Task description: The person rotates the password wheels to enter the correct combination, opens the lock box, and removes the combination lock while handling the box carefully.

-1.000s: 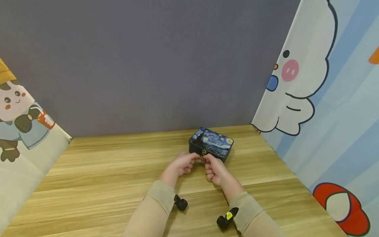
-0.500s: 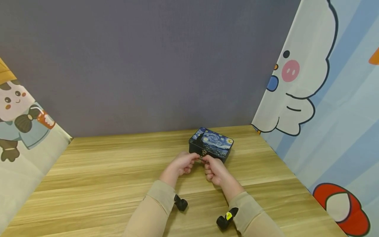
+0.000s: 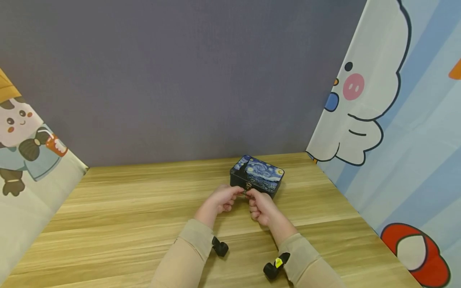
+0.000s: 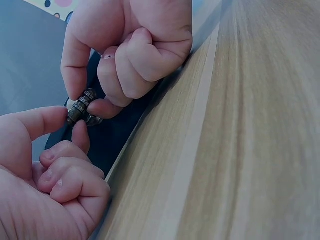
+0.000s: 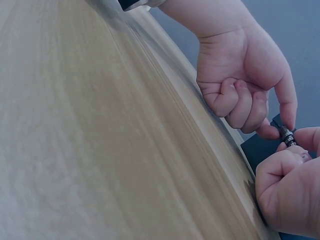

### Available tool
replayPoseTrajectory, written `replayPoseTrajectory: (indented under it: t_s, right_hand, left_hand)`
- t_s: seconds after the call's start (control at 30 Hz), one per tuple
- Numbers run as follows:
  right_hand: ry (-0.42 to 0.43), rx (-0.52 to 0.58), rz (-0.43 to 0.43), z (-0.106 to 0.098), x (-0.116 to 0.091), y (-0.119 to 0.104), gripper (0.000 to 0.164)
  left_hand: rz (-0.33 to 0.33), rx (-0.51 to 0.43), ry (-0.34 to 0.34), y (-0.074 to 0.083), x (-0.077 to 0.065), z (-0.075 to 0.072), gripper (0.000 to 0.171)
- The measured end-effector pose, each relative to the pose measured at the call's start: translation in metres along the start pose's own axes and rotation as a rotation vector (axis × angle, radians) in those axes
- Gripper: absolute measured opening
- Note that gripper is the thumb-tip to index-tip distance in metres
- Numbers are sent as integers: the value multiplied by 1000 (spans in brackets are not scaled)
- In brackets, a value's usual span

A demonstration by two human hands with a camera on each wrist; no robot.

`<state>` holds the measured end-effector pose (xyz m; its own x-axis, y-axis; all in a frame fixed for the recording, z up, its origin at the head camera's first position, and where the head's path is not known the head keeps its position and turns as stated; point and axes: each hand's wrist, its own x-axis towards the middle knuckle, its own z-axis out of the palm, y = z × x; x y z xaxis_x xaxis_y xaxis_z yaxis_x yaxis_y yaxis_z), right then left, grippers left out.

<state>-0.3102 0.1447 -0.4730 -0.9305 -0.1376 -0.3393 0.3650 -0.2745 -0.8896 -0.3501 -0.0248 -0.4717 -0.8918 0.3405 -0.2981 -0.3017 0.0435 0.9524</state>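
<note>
A rectangular box (image 3: 260,172) with a swirling blue night-sky picture on its lid and dark sides rests on the wooden table. At its front hangs a small cylindrical combination padlock (image 4: 81,106) with ringed number dials, by a metal clasp (image 3: 248,185). My left hand (image 3: 221,199) pinches one end of this padlock between thumb and index finger, the other fingers curled in. From the opposite side my right hand (image 3: 263,206) pinches the other end in the same way. In the right wrist view, fingertips partly cover the padlock (image 5: 287,136); its digits are too small to read.
Behind the box rises a grey partition (image 3: 198,88) along the table's back edge. A cartoon-printed sheet (image 3: 381,140) borders the table (image 3: 126,220) on the right, and another printed sheet (image 3: 32,192) on the left.
The thumb and index finger of my right hand have shifted slightly at the padlock, and the clasp shows more plainly. The box and my left hand stay in place.
</note>
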Motion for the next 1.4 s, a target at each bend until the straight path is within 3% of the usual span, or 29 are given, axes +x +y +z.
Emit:
replayPoseTrajectory:
  t_s: [0.8,1.4]
  right_hand:
    - [-25,18,-6,1,0,-3,17]
    - [-28,8,0,0,0,1,17]
  left_hand:
    - [47,22,-6,2,-1,0,24]
    - [39,20,-17,-1,0,2,24]
